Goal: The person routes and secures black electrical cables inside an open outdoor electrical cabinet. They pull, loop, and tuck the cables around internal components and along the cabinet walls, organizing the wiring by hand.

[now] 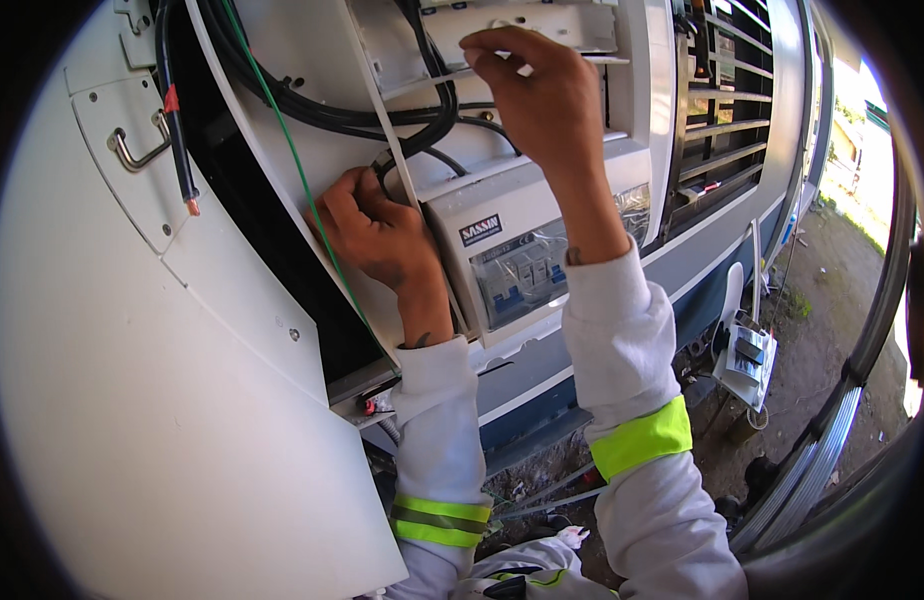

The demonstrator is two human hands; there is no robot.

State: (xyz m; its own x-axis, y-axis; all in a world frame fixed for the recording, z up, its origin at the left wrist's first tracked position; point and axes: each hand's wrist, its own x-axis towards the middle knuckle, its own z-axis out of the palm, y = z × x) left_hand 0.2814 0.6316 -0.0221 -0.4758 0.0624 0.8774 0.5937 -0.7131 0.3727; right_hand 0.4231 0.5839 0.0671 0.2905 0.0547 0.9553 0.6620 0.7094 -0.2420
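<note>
**Two hands at the cable bundle above the breaker box**

Two hands, one job: black cables (pixel 422 125), round and rubbery, looping down from upper left toward left hand (pixel 377 235), just above its fingers (pixel 347 195), curled narrow on the bundle. Right hand (pixel 537 100) higher, fingers pinched at white plastic rail (pixel 542 30); hold unclear. Just below: breaker box (pixel 527 250), glossy white, clear cover. Thin green wire (pixel 297 165) slanting alongside. Left: white panel door (pixel 162 400), metal handle (pixel 137 150).
</note>
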